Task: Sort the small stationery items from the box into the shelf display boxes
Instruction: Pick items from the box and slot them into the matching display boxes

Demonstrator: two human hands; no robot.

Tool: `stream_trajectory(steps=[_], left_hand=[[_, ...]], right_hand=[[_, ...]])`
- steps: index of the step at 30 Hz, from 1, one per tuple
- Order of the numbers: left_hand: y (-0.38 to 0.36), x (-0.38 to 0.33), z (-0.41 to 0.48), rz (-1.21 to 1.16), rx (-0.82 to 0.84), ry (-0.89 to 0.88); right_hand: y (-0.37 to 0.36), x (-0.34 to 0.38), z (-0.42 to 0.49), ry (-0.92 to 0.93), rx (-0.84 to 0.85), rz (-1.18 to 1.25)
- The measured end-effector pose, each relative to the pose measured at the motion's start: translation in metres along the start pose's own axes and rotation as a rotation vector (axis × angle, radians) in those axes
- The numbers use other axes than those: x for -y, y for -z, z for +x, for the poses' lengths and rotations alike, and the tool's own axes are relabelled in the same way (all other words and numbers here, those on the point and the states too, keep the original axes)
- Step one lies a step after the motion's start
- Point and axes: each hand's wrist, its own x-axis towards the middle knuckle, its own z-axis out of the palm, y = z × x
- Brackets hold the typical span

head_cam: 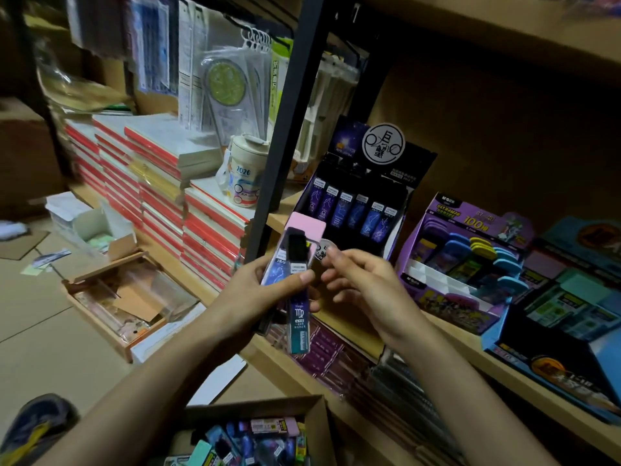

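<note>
**Left hand grips a fan of lead cases at the shelf**

The left hand (265, 290) reaches up from the lower left to mid-frame. Its thumb is pressed across the front of a fan of slim cases (298, 314) and its fingers are curled behind them, gripping the bunch upright. The right hand (366, 284) hovers just right of the cases. Its fingers are loosely bent and hold nothing, and I cannot tell whether the fingertips touch the bunch.

A pink case (305, 227) tops the fan. The dark front case fades to teal and carries a Virgo sign, though its small print is too blurred to read.

At the bottom edge, a cardboard box (255, 407) holds a jumble of similar cases in pink, teal, blue and black.

On the wooden shelf (447, 341), right of centre, a black display box (416, 159) holds a row of purple and blue constellation cases under a round white logo with Chinese characters.

Just to its right, a purple display box (447, 307) marked "100" holds blue, yellow and dark cases in white dividers, and several slots are bare.

At the left, stacked red-edged notebooks (161, 183) sit beside a cup (243, 176) printed "2026".
</note>
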Motion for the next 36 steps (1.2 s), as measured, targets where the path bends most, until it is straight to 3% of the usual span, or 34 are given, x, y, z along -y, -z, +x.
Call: stream_trajectory(steps=[5, 10, 18, 21, 25, 33, 36], left_hand=[[-0.017, 0.002, -0.006, 0.057, 0.114, 0.048], [-0.024, 0.009, -0.007, 0.132, 0.161, 0.052], [-0.025, 0.013, -0.006, 0.126, 0.024, 0.029], [-0.021, 0.007, -0.005, 0.027, 0.011, 0.000], [-0.013, 0.004, -0.003, -0.012, -0.029, -0.021], [-0.008, 0.002, -0.003, -0.010, -0.078, -0.024], [-0.012, 0.002, -0.004, 0.014, -0.087, -0.011]], right_hand=[[0.001, 0.004, -0.013, -0.160, 0.157, 0.281], [0.008, -0.002, -0.024, -0.182, 0.112, 0.286], [0.027, -0.004, -0.012, 0.004, -0.157, 0.032], [0.049, 0.012, 0.011, 0.140, -0.331, 0.111], [0.070, 0.027, 0.054, 0.333, -0.532, -0.097], [0.073, 0.016, 0.102, 0.384, -0.498, -0.507], [0.070, 0.015, 0.108, 0.359, -0.457, -0.488]])
